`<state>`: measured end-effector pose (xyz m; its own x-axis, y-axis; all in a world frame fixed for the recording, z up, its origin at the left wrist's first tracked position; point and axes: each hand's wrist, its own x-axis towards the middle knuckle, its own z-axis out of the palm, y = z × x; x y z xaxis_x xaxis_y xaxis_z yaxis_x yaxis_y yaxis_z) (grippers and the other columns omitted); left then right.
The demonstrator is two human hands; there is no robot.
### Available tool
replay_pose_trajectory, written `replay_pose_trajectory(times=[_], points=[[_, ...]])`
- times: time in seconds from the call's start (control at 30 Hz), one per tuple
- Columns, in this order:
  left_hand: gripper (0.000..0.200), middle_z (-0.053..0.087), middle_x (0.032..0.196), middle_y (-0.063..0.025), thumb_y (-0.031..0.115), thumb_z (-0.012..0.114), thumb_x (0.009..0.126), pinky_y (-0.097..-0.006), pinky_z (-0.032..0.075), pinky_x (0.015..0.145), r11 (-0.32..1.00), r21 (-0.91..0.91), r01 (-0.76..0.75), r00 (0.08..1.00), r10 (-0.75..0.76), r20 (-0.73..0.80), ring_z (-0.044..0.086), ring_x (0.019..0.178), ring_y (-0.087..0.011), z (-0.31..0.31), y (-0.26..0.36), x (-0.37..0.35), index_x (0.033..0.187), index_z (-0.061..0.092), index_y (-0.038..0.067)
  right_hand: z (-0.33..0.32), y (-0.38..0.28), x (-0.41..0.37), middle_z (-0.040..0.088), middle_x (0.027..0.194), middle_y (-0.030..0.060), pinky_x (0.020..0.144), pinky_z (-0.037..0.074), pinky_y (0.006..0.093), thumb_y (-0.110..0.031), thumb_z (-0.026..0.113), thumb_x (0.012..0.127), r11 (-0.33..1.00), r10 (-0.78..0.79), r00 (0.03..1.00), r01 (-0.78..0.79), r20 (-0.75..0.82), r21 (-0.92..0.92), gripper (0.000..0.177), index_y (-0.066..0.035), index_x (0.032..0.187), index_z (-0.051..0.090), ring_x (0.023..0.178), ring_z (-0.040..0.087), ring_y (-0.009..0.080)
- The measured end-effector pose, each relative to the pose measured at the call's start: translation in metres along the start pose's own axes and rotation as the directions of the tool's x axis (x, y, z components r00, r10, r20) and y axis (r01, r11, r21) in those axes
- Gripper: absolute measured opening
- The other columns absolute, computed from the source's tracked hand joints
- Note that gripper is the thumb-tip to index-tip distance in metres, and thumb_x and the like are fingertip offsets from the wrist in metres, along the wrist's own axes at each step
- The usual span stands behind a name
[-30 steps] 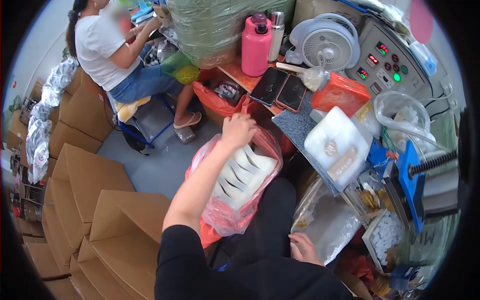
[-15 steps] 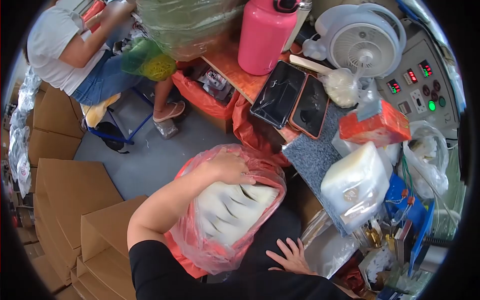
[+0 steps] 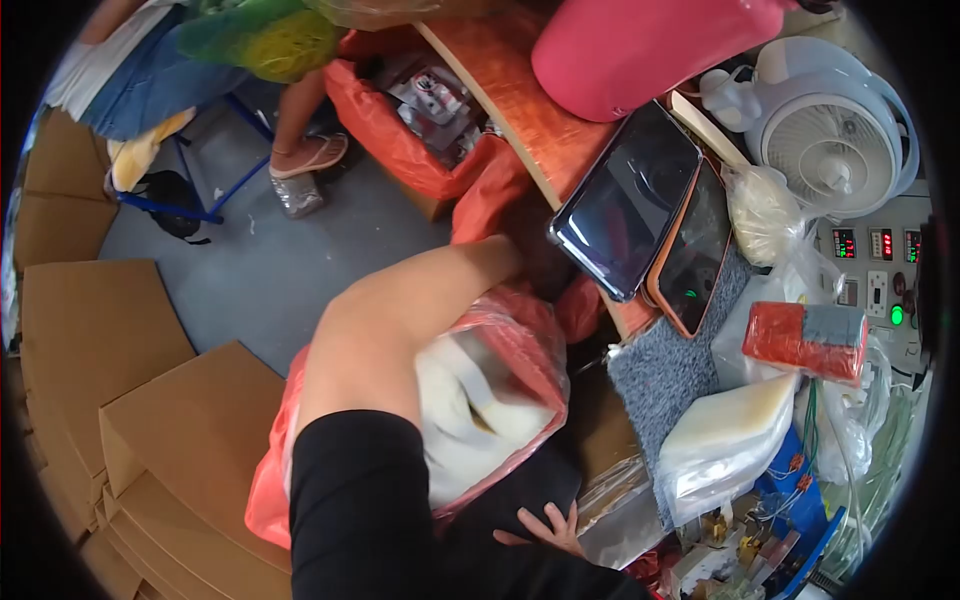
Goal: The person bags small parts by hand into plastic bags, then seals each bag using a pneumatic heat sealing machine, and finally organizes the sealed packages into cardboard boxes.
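Note:
My left arm stretches across a red plastic bag (image 3: pixel 530 330) that stands open by my lap. Its forearm passes over the rim toward the shadow under the table edge, where my left hand is hidden, so its fingers and anything in them cannot be seen. Inside the bag lie white, soft-looking sheets or pieces (image 3: pixel 480 410) with slit-like dark gaps. My right hand (image 3: pixel 550 528) lies with fingers spread over my dark-clothed lap, holding nothing.
Two phones (image 3: pixel 630 200) lie on the table beside a pink bottle (image 3: pixel 640 50) and a fan (image 3: pixel 830 150). A stack of clear-wrapped sheets (image 3: pixel 725 445) sits by a grey mat (image 3: pixel 665 380). Cardboard boxes (image 3: pixel 190 440) stand left. Another person sits at upper left near a red-lined box (image 3: pixel 365 110).
My left hand has gone from the bag's opening toward the space under the table. The view has shifted, and the bag sits lower left. My right hand stays spread on my lap.

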<state>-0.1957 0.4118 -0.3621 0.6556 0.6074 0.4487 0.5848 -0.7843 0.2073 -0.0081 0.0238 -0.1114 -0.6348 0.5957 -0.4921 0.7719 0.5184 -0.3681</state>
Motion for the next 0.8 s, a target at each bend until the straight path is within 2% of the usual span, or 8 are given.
replay_pose_trajectory(times=[0.07, 0.1, 0.17, 0.2, 0.27, 0.3, 0.47, 0.8], points=[[0.041, 0.066, 0.089, -0.0158, 0.037, 0.045, 0.09, -0.037, 0.052, 0.073, 0.999, -0.039, 0.002, 1.0, -0.002, 0.007, 0.064, 0.077, -0.0273, 0.008, 0.009, 0.019, 0.112, 0.062, 0.005, 0.006, -0.003, 0.0, 0.032, 0.139, 0.0049, 0.092, 0.028, 0.0751, -0.059, 0.047, 0.078, 0.998, 0.053, 0.998, -0.052, -0.044, 0.04, 0.056, -0.045, 0.132, 0.045, 0.116, 0.034, 0.0439], [0.041, 0.066, 0.089, -0.0158, 0.036, 0.045, 0.09, -0.037, 0.052, 0.072, 0.999, -0.051, 0.002, 1.0, -0.001, 0.017, 0.064, 0.077, -0.0273, -0.009, -0.006, -0.025, 0.112, 0.062, 0.005, 0.005, -0.004, 0.003, 0.032, 0.139, 0.0049, 0.092, 0.028, 0.0751, -0.059, 0.047, 0.078, 0.997, 0.06, 0.997, -0.058, -0.048, 0.048, 0.056, -0.045, 0.132, 0.045, 0.116, 0.034, 0.0439], [0.041, 0.066, 0.089, -0.0158, 0.035, 0.045, 0.09, -0.0369, 0.052, 0.072, 0.998, -0.07, 0.001, 0.999, 0.001, 0.033, 0.064, 0.077, -0.0272, -0.011, -0.007, -0.029, 0.112, 0.062, 0.005, -0.001, -0.009, 0.008, 0.034, 0.139, 0.0011, 0.093, 0.029, 0.0747, -0.057, 0.05, 0.077, 0.977, 0.152, 0.973, -0.175, 0.175, 0.124, 0.054, -0.045, 0.13, 0.048, 0.123, 0.031, 0.042], [0.041, 0.066, 0.09, -0.0158, 0.035, 0.045, 0.09, -0.0369, 0.052, 0.072, 0.997, -0.082, 0.003, 0.999, 0.0, 0.035, 0.064, 0.077, -0.0271, 0.001, 0.015, 0.001, 0.112, 0.062, 0.005, 0.002, -0.008, 0.009, 0.034, 0.139, 0.0011, 0.093, 0.029, 0.0747, -0.057, 0.05, 0.077, 0.975, 0.16, 0.972, -0.183, 0.174, 0.124, 0.054, -0.045, 0.13, 0.048, 0.123, 0.031, 0.042], [0.04, 0.066, 0.09, -0.0158, 0.034, 0.045, 0.09, -0.0369, 0.053, 0.071, 0.995, -0.1, 0.002, 0.999, 0.001, 0.035, 0.064, 0.077, -0.027, 0.003, 0.016, 0.006, 0.113, 0.062, 0.005, 0.01, -0.004, 0.013, 0.037, 0.139, -0.0017, 0.095, 0.025, 0.0756, -0.052, 0.053, 0.078, 0.996, -0.018, 0.989, 0.004, -0.145, -0.094, 0.051, -0.044, 0.129, 0.048, 0.128, 0.03, 0.0394], [0.04, 0.066, 0.09, -0.0158, 0.034, 0.046, 0.09, -0.0369, 0.053, 0.071, 0.994, -0.108, 0.001, 0.999, 0.003, 0.038, 0.064, 0.077, -0.027, -0.011, -0.002, -0.027, 0.113, 0.062, 0.005, 0.003, -0.003, 0.02, 0.037, 0.139, -0.0017, 0.095, 0.025, 0.0756, -0.052, 0.053, 0.078, 0.996, -0.011, 0.988, -0.003, -0.152, -0.095, 0.051, -0.044, 0.129, 0.048, 0.128, 0.03, 0.0394], [0.039, 0.066, 0.09, -0.0158, 0.032, 0.046, 0.089, -0.0368, 0.053, 0.07, 0.987, -0.16, 0.024, 0.997, -0.012, 0.074, 0.064, 0.077, -0.0268, -0.003, -0.016, -0.008, 0.113, 0.061, 0.005, -0.049, -0.013, 0.039, 0.036, 0.141, -0.0024, 0.094, 0.025, 0.0758, -0.045, 0.053, 0.081, 0.894, -0.052, 0.987, 0.113, 0.152, -0.433, 0.05, -0.045, 0.131, 0.046, 0.135, 0.022, 0.0364], [0.038, 0.066, 0.091, -0.0158, 0.029, 0.046, 0.088, -0.0367, 0.053, 0.068, 0.954, -0.273, 0.123, 0.984, -0.081, 0.159, 0.065, 0.076, -0.0263, 0.012, -0.044, 0.031, 0.114, 0.061, 0.005, -0.028, 0.008, 0.037, 0.035, 0.141, -0.0022, 0.094, 0.025, 0.0759, -0.045, 0.053, 0.081, 0.92, -0.05, 0.988, 0.102, 0.145, -0.38, 0.051, -0.045, 0.131, 0.045, 0.135, 0.021, 0.0362]])
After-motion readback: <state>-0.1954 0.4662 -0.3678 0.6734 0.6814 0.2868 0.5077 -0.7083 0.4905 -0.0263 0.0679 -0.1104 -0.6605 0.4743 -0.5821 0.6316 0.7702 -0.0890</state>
